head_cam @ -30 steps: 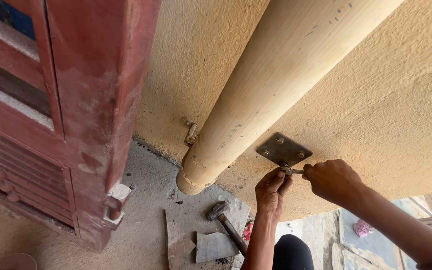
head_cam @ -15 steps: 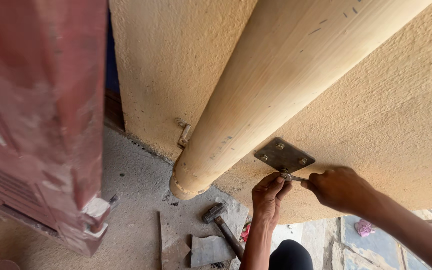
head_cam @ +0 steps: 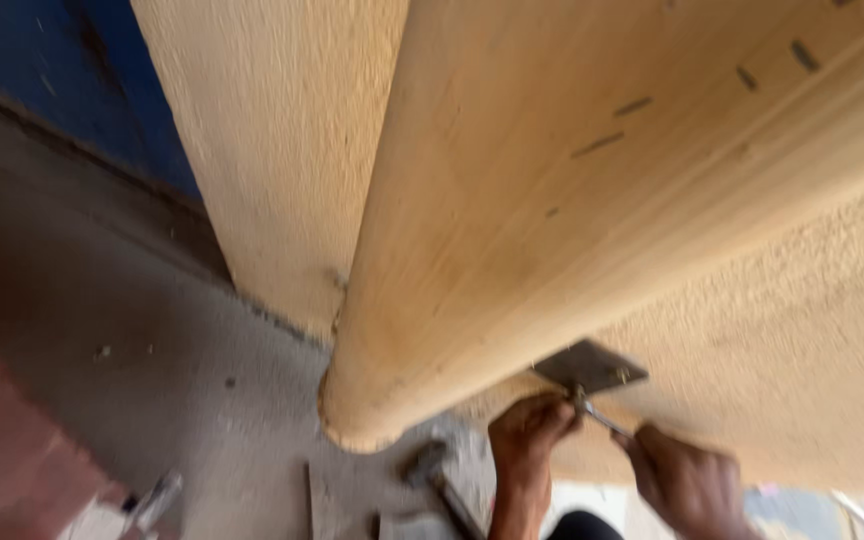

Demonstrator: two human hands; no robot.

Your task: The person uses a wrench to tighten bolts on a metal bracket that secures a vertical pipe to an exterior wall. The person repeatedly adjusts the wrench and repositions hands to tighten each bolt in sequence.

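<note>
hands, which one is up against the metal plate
The left hand, its fingers right under the grey metal plate. The right hand sits lower, gripping a thin tool.

No packages, labels, signs or screens visible anywhere in frame, from the upper-left corner down to the blurred floor clutter at the bottom.

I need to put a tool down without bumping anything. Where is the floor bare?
Bare grey floor lies left of the pipe, below the wall. It is crowded under the pipe's end: hammer, both hands, left hand, right hand, metal plate.
</note>
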